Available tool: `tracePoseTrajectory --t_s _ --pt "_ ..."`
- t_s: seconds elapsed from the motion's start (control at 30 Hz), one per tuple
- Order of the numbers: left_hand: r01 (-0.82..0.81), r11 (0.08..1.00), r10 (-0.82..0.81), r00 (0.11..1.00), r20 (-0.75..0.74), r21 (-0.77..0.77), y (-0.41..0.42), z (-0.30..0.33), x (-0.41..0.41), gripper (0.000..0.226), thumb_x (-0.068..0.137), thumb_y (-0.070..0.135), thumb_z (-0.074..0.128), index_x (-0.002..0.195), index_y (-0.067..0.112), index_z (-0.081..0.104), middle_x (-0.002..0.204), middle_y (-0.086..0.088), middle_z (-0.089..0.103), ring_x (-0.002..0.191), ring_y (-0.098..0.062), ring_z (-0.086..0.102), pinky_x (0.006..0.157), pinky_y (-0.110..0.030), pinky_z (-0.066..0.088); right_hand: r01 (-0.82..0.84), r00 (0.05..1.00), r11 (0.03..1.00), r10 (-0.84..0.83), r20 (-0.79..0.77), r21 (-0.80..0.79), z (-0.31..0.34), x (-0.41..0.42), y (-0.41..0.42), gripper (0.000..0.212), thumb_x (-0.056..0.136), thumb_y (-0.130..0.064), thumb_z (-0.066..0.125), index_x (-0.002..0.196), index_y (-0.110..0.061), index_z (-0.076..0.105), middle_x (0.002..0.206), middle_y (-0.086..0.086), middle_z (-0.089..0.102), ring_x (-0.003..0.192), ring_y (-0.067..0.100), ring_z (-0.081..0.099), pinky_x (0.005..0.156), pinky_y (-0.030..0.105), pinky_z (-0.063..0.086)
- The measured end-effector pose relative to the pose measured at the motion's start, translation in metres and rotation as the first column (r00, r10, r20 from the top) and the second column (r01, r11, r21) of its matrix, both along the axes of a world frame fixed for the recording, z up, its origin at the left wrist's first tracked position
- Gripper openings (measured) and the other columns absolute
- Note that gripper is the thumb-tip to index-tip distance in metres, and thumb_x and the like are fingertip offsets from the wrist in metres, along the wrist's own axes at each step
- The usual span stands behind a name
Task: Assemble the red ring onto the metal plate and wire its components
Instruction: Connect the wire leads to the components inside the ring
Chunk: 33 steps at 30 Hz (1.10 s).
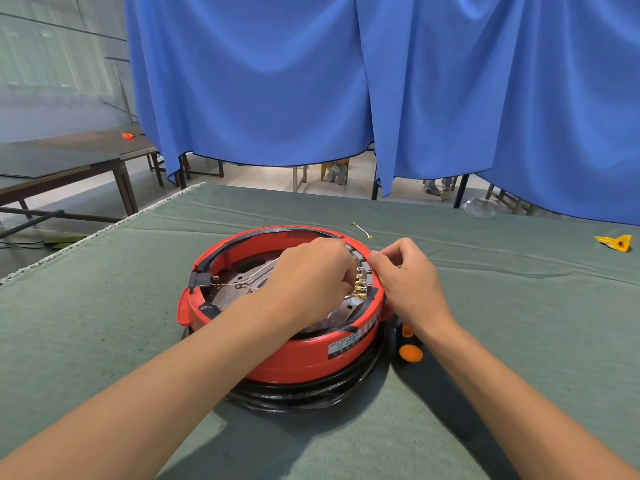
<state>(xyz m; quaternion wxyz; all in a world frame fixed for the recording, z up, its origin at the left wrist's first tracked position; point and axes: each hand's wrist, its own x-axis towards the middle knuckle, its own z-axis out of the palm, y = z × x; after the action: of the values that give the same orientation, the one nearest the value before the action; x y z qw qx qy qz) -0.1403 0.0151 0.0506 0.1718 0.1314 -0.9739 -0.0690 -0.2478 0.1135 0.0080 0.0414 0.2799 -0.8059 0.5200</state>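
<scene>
Two bare forearms reached over a green cloth-covered table (104,341) toward the red ring (304,362), which sat at the table's centre over the metal plate (242,275). Inside the ring, the left hand (311,275) curled its fingers by the brass terminals (360,284); what they held could not be told. At the rim, the right hand (408,278) pinched narrowly. An orange-handled screwdriver (408,348) lay beside.

A black label (344,345) with pale print sits on the outer wall of the red ring (304,358), at its near right; the lettering is too small and blurred to read; no other text shows.
</scene>
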Motion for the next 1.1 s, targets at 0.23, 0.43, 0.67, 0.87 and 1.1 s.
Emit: tracePoseTrajectory --t_s 0.23,0.43,0.67,0.87,1.1 --pt "0.098 0.987 -0.095 0.995 0.034 -0.128 -0.0009 0.0007 -0.0019 0.017 0.089 0.021 0.057 0.095 0.023 0.073 0.104 0.006 0.06 0.098 -0.02 0.057 0.068 -0.034 0.044 -0.002 1.0 1.0 0.002 -0.004 -0.007 -0.0005 -0.0003 0.0006 0.018 0.089 -0.033 0.056 0.076 -0.021 0.054 0.077 -0.006 0.061 0.074 0.009 0.056 0.062 0.031 0.04" --pt "0.082 0.988 -0.08 0.997 0.02 -0.128 -0.001 -0.0008 -0.0033 0.018 0.089 0.022 0.057 0.096 0.023 0.073 0.105 0.005 0.062 0.098 -0.022 0.058 0.066 -0.031 0.041 -0.001 1.0 1.0 0.001 -0.01 -0.003 -0.0003 0.0002 0.001 0.018 0.09 -0.033 0.056 0.076 -0.021 0.054 0.079 -0.005 0.061 0.075 0.011 0.057 0.063 0.032 0.041" --pt "0.043 0.998 -0.044 0.999 -0.014 -0.042 -0.0016 -0.0033 -0.0044 0.014 0.085 0.021 0.061 0.089 0.025 0.074 0.103 0.004 0.064 0.096 -0.023 0.06 0.066 -0.031 0.04 0.006 1.0 1.0 -0.006 -0.005 0.0 0.0001 0.0008 0.0008 0.018 0.09 -0.033 0.056 0.076 -0.021 0.053 0.081 -0.004 0.062 0.076 0.012 0.056 0.066 0.034 0.042" --pt "0.035 0.997 -0.033 0.999 -0.032 0.076 -0.0012 -0.0024 -0.0039 0.013 0.081 0.016 0.064 0.082 0.023 0.075 0.095 0.003 0.067 0.091 -0.023 0.06 0.066 -0.03 0.042 0.01 1.0 1.0 -0.01 -0.02 0.004 0.001 0.002 0.0013 0.018 0.09 -0.031 0.056 0.075 -0.02 0.053 0.077 -0.006 0.061 0.073 0.011 0.056 0.063 0.033 0.041" --pt "0.056 0.995 -0.051 0.997 -0.055 0.085 -0.0014 -0.0028 -0.0039 0.015 0.082 0.015 0.062 0.082 0.022 0.075 0.096 0.004 0.065 0.092 -0.022 0.059 0.067 -0.032 0.044 0.003 0.999 1.0 -0.003 -0.046 -0.003 0.0005 0.0014 0.0025 0.02 0.09 -0.03 0.057 0.074 -0.019 0.054 0.075 -0.004 0.061 0.073 0.012 0.056 0.06 0.031 0.038"
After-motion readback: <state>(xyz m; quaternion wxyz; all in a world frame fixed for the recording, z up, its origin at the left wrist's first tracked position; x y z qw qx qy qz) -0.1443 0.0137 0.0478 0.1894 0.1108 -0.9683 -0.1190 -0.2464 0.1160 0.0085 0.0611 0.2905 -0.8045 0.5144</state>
